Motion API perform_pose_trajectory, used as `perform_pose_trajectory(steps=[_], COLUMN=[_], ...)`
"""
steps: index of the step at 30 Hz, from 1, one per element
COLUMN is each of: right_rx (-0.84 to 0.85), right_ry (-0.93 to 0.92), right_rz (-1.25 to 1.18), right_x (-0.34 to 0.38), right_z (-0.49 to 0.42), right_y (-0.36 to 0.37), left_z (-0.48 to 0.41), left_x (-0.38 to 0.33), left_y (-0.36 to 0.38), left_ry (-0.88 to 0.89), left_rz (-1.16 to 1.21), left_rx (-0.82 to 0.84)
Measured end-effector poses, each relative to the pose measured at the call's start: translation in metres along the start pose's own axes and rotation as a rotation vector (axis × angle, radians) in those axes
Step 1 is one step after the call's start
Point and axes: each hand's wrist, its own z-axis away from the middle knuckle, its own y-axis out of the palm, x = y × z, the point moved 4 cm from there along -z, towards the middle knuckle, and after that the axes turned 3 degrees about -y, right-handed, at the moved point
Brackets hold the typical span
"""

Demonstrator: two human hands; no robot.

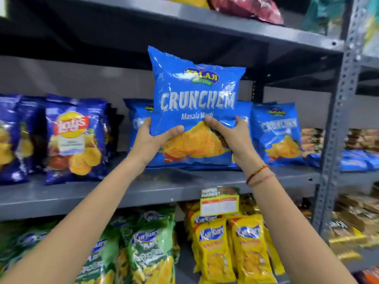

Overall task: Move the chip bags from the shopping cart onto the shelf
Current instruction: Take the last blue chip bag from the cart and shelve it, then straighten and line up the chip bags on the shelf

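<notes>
A large light-blue Crunchem chip bag (pixel 194 93) stands upright at the middle shelf (pixel 61 197), its bottom edge at the shelf surface. My left hand (pixel 149 140) grips its lower left side, thumb across the front. My right hand (pixel 231 136) grips its lower right side, a red thread on the wrist. Behind it stand more of the same blue bags (pixel 276 136). The shopping cart is out of view.
Dark-blue Lay's bags (pixel 73 138) fill the shelf's left part, with a gap between them and the Crunchem bags. Green (pixel 151 253) and yellow Kurkure bags (pixel 213 249) hang below, under a price tag (pixel 219 201). A perforated grey upright (pixel 338 119) bounds the right; the upper shelf (pixel 205 19) is close overhead.
</notes>
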Motion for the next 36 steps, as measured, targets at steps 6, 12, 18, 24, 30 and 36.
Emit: perform_pose_trajectory(steps=[6, 12, 18, 24, 30, 36], right_rx=[0.066, 0.151, 0.110, 0.012, -0.096, 0.108], right_ry=[-0.033, 0.010, 0.077, -0.065, -0.390, -0.489], right_rz=[0.065, 0.100, 0.198, 0.386, 0.692, 0.539], right_x=[-0.030, -0.060, -0.077, -0.082, -0.063, -0.038], right_z=[-0.021, -0.033, -0.028, -0.020, -0.002, 0.018], right_y=[0.050, 0.080, 0.087, 0.091, 0.108, 0.162], left_z=[-0.016, -0.024, -0.028, -0.016, 0.012, 0.035], left_x=[0.027, 0.057, 0.077, 0.068, 0.035, -0.005], left_y=[-0.041, -0.063, -0.069, -0.070, -0.082, -0.156], left_ry=[-0.044, -0.153, -0.309, -0.242, -0.015, 0.163], left_rz=[-0.025, -0.004, 0.010, -0.234, -0.450, -0.671], left_rx=[-0.101, -0.173, -0.191, -0.320, -0.281, -0.501])
